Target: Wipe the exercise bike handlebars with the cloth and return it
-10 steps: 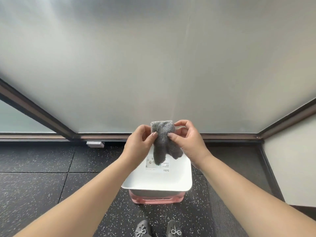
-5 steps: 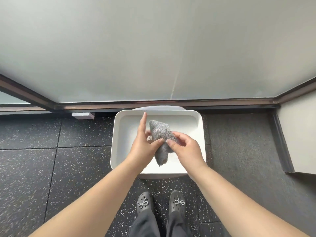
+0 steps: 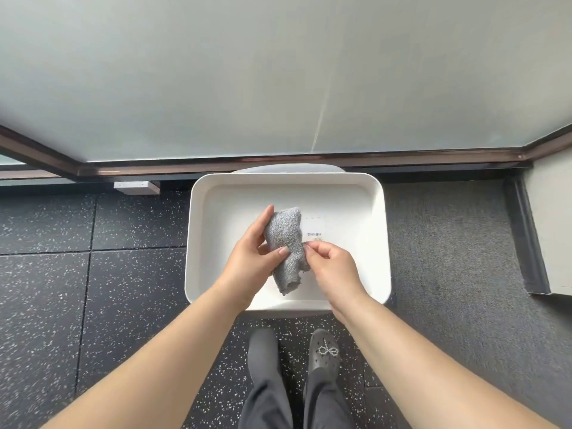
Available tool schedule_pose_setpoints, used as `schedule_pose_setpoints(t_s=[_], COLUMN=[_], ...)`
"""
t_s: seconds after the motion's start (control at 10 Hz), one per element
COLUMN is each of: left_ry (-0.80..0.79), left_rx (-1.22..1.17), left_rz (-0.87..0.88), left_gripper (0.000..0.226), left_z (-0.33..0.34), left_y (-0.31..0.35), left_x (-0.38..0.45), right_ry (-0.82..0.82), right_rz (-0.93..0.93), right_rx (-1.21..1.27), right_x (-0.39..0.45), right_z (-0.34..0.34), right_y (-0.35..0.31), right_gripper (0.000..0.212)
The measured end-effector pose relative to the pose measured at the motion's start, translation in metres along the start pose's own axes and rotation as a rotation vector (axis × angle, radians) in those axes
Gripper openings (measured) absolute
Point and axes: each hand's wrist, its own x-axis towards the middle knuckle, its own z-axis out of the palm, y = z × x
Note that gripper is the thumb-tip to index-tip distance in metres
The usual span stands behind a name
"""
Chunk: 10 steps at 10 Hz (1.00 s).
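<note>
Both hands — left hand (image 3: 247,261), right hand (image 3: 332,267) — pinching the folded grey cloth (image 3: 286,243) over the white tray (image 3: 376,230), apparently to lay it back neatly.

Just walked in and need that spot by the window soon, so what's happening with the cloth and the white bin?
A person stands over a white bin on the floor, holding a grey cloth above its inside with both hands. The left hand grips one side of the cloth, the right hand pinches the other edge. The cloth is bunched, and whether it touches the bin's bottom is hard to tell. No exercise bike is in view.
</note>
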Motion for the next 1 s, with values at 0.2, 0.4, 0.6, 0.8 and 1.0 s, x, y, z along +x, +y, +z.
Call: schedule_pose_setpoints(t_s=[0.2,0.4,0.6,0.8,1.0], left_ry=[0.002,-0.08,-0.057,-0.133,-0.143], left_rx=[0.384,1.008,1.306,1.488,1.56], left_rz=[0.095,0.147,0.356,0.289,0.202], left_gripper=[0.079,0.092,0.094,0.103,0.101], left_z=[-0.002,-0.009,-0.024,-0.028,-0.028], left_y=[-0.005,-0.006,-0.007,-0.01,0.012], left_x=[0.009,0.023,0.024,0.021,0.007], right_ry=[-0.164,0.045,0.124,-0.023,-0.032], right_rz=[0.009,-0.032,-0.322,-0.33,-0.265], right_rx=[0.095,-0.206,-0.563,-0.916,-0.989], right_x=[0.001,0.016,0.015,0.022,0.007], right_z=[-0.005,0.0,0.002,-0.004,-0.011], right_y=[0.002,0.014,0.012,0.009,-0.009], right_gripper=[0.015,0.018,0.061,0.073,0.079])
